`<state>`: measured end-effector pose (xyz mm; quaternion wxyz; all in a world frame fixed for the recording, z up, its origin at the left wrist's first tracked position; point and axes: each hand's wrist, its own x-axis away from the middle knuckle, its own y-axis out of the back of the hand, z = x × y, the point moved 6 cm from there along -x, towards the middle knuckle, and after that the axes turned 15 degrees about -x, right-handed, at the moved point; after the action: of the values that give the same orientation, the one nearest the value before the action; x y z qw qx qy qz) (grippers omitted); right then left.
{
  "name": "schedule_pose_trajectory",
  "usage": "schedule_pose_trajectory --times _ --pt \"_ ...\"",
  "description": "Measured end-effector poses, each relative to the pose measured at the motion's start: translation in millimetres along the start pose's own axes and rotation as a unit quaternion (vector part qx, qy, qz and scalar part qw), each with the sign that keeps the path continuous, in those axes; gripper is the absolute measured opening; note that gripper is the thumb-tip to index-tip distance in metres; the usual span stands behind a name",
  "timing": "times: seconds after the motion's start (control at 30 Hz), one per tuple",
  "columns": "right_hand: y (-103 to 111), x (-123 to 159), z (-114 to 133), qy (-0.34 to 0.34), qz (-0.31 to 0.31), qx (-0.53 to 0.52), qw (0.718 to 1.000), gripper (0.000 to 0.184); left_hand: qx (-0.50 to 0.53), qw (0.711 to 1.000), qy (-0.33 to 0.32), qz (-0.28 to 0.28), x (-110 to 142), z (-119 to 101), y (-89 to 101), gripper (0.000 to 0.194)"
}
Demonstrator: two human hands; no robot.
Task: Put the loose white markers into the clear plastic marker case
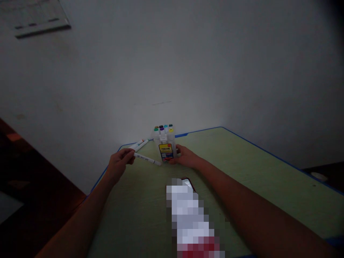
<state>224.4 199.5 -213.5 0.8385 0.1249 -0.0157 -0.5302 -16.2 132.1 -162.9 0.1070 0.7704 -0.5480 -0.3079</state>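
One pale wall [172,71] is filling the background, with a printed sheet [34,18] hanging at its upper left. Below it, a light-green table [242,172] with blue edging is reaching toward the wall. Two bare hands are working near its far end. A phone-like object [188,184], mostly hidden by pixelation, is lying nearer the viewer. Just beyond it, a clear marker case [167,150] with a yellow and dark label is standing upright on the table. The right hand [184,156] is grasping the case from its right side, fingers curling around the lower part. The left hand [122,159] is pinching a white marker [146,158] at one end between thumb and fingers, its other end pointing toward the base of the case. More white markers [142,145] are lying behind that hand, left of the case. Seven coloured caps [161,129] are showing at the case's top, including green, purple, yellow, light blue and black.
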Motion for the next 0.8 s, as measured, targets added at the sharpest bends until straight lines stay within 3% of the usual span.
schedule_pose_trajectory --times 0.3,0.8 --pt "0.1 0.1 -0.9 0.000 0.004 -0.009 1.000 0.064 -0.010 1.000 0.001 -0.010 0.4 -2.0 1.8 0.028" --pt "-0.1 1.5 2.4 0.000 -0.001 -0.011 1.000 0.063 0.023 0.999 0.013 0.029 -0.2 2.5 -3.5 0.031"
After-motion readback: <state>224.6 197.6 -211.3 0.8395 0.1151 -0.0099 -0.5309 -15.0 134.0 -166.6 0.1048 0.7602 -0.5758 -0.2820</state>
